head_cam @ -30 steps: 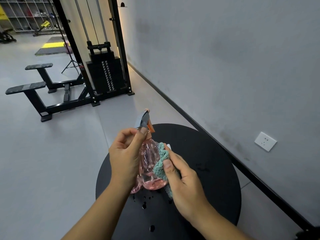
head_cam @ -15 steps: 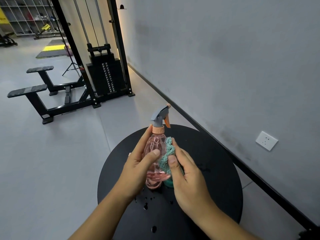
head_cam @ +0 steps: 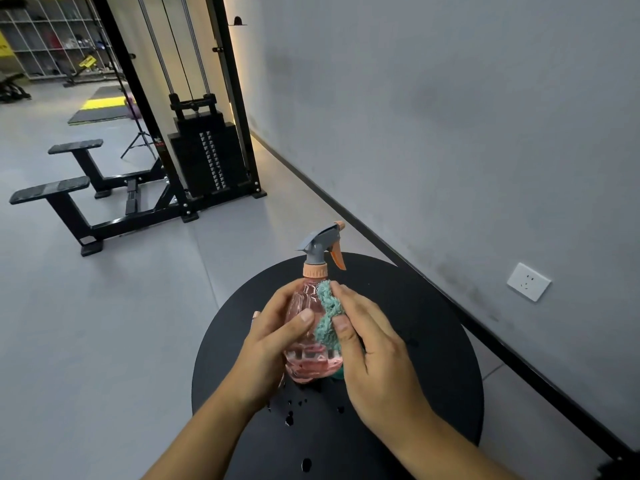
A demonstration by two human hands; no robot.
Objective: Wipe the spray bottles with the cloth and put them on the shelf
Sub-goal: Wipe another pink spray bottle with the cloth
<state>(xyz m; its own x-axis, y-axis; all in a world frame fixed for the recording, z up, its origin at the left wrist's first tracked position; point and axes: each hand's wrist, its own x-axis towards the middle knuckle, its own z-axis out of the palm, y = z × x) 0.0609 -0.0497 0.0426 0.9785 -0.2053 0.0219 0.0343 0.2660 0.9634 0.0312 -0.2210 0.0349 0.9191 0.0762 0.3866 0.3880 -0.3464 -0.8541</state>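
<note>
Above a round black tabletop point(head_cam: 433, 341), the left hand point(head_cam: 273, 344) wraps its fingers around an upright pink translucent plastic spray bottle point(head_cam: 308, 327) to steady it, while the right hand point(head_cam: 370, 348) pinches a teal fuzzy cloth point(head_cam: 327, 317) against its side, evidently for wiping.

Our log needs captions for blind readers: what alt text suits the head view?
Left hand holds a pink spray bottle upright over a round black table while the right hand presses a teal cloth against it; gym floor beyond.
</note>
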